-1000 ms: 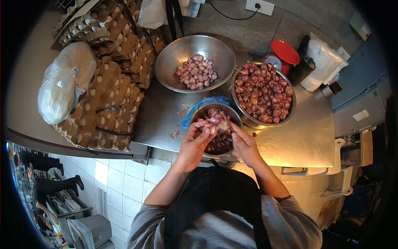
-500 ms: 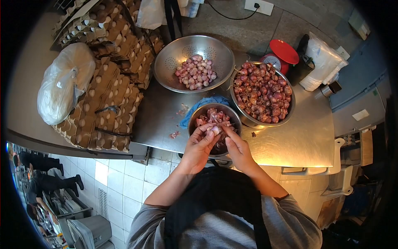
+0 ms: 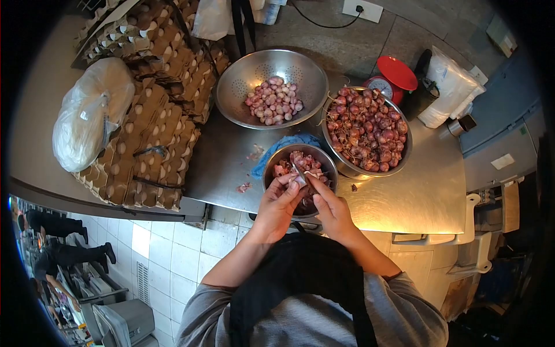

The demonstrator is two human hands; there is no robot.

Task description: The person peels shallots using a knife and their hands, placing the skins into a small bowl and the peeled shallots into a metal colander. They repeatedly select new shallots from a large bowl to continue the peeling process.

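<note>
My left hand [image 3: 274,208] pinches a pale, partly peeled shallot [image 3: 300,181] over a steel bowl [image 3: 266,180] of reddish skins. In my right hand [image 3: 334,217] is a small knife [image 3: 297,170], its blade at the shallot; the handle is hidden by my fingers. A blue cloth [image 3: 263,166] lies partly behind this bowl. Farther back stands a steel colander [image 3: 231,95] with peeled shallots [image 3: 274,101] in it. To the right, a larger steel bowl [image 3: 409,151] is heaped with unpeeled red shallots [image 3: 367,130].
Stacked egg trays [image 3: 136,153] and a tied plastic bag [image 3: 89,115] fill the left side. A red scale [image 3: 396,73] and a white plastic bag [image 3: 448,87] stand at the back right. Skin scraps [image 3: 243,187] lie on the steel table [image 3: 217,168]. Other people [image 3: 66,251] are at far left.
The knife blade now shows upright against the shallot, where before my fingertips covered it. My right hand has shifted slightly; both hands remain over the bowl of skins.
</note>
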